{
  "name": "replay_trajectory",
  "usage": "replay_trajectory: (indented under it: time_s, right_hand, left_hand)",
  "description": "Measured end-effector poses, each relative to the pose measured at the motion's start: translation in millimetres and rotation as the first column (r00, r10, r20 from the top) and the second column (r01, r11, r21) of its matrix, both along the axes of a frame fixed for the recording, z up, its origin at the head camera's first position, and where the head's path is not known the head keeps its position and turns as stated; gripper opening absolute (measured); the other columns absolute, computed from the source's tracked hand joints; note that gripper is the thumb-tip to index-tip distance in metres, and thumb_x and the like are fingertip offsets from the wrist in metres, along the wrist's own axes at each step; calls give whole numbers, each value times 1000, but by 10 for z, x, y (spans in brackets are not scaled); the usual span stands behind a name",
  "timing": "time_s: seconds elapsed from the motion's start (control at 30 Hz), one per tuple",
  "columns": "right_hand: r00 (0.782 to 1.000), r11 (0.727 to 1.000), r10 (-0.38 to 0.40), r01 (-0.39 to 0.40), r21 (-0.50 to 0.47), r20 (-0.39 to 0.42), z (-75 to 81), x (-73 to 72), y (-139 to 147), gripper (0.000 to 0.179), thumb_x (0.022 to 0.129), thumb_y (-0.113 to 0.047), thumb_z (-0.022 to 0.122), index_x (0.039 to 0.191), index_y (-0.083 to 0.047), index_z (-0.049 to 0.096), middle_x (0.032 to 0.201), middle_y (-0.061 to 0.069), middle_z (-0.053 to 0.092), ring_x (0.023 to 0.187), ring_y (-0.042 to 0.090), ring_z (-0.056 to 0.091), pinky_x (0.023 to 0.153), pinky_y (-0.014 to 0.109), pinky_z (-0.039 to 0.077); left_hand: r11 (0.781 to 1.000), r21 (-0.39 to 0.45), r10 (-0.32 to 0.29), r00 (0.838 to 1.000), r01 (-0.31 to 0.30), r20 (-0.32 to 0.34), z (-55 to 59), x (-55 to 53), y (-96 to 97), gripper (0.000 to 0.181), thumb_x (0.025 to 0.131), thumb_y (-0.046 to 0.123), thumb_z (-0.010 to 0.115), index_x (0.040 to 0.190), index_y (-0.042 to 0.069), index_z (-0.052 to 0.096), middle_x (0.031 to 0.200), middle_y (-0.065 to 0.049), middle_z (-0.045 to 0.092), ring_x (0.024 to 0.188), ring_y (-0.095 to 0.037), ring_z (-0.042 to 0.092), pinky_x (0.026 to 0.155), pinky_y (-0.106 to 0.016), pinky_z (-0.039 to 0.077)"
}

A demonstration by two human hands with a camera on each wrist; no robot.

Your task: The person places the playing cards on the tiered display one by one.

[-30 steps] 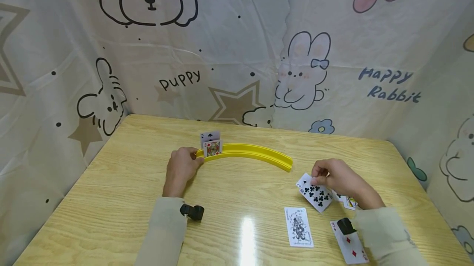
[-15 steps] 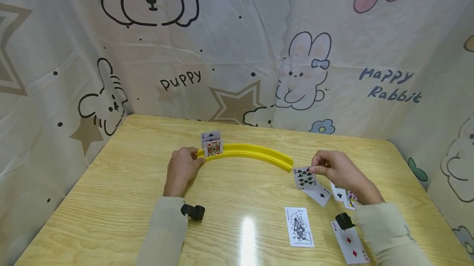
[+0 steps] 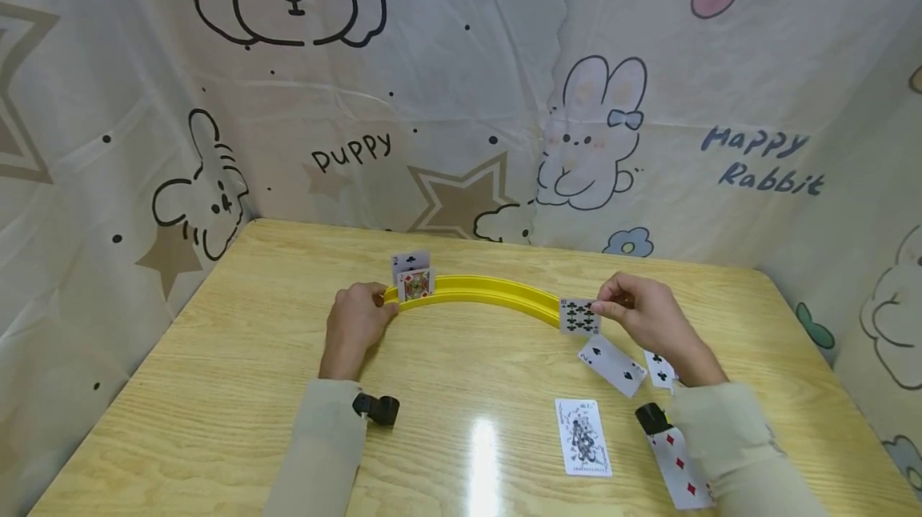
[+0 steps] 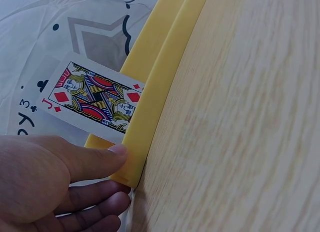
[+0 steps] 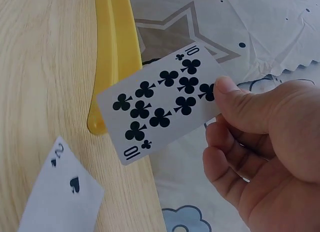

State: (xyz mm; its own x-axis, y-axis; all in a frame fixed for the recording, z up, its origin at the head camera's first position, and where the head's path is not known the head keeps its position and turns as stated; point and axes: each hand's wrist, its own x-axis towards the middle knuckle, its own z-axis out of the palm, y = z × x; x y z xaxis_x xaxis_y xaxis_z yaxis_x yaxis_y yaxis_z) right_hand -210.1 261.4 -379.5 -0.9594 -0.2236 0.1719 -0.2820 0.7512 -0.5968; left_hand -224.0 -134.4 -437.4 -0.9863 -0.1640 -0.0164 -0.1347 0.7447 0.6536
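My right hand point(image 3: 647, 315) pinches a ten of clubs playing card point(image 5: 160, 101) between thumb and fingers. In the head view the card overlaps the right end of a curved yellow card holder point(image 3: 497, 290). At the holder's left end, my left hand point(image 3: 355, 323) grips the tip, thumb on the front wall. Just beside that hand, a jack of diamonds point(image 4: 95, 96) stands in the holder's groove. Behind it a three of clubs point(image 3: 410, 262) also stands upright, its lower part hidden by the jack.
Below the right hand lies a two of spades point(image 3: 612, 365) on the wooden table point(image 3: 288, 253). Nearer the front are a joker point(image 3: 582, 437) and a three of diamonds point(image 3: 677, 469), partly under the right sleeve. Another clubs card point(image 3: 659, 370) shows beside the right wrist.
My right hand has lifted the ten of clubs off the two of spades and moved it up and left to the holder's right end. The left hand has stayed on the holder.
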Motion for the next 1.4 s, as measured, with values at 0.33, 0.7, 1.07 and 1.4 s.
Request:
replay_trajectory:
  time_s: [0.33, 0.7, 1.07, 1.4]
  right_hand:
    - [1000, 998, 17, -18, -66, -25, -27, -77, -161, 10, 91, -9, 74, 88, -8, 65, 85, 4, 65, 72, 22, 53, 62, 30, 44]
    - [999, 986, 11, -17, -164, -39, -73, -184, -335, 9, 91, -9, 75, 87, -7, 67, 86, 5, 66, 72, 22, 52, 59, 29, 43]
    - [999, 971, 0, -8, -240, -34, -90, -283, -529, 8, 91, -10, 75, 88, -7, 69, 84, 4, 69, 74, 24, 56, 61, 28, 45]
    - [1000, 966, -6, -1, -257, -29, -82, -382, -674, 8, 92, -12, 74, 87, -7, 69, 84, 4, 68, 73, 24, 54, 58, 29, 42]
  left_hand:
    - [1000, -3, -3, 1000, 3, 10, 0, -11, -12, 40, 93, 23, 74, 126, 2, 69, 104, -14, 69, 91, -28, 61, 76, -43, 49]
    - [1000, -13, -9, 1000, 9, -1, 0, -13, -24, 41, 92, 22, 75, 127, 2, 68, 104, -14, 69, 92, -29, 62, 76, -44, 50]
    - [1000, -22, -6, 1000, 6, -25, -5, -6, -17, 39, 91, 21, 76, 123, 1, 70, 102, -14, 70, 92, -29, 65, 76, -45, 51]
    - [1000, -30, -8, 999, 7, -44, -32, -22, -15, 38, 91, 21, 76, 123, 1, 71, 102, -15, 71, 92, -29, 66, 76, -45, 52]
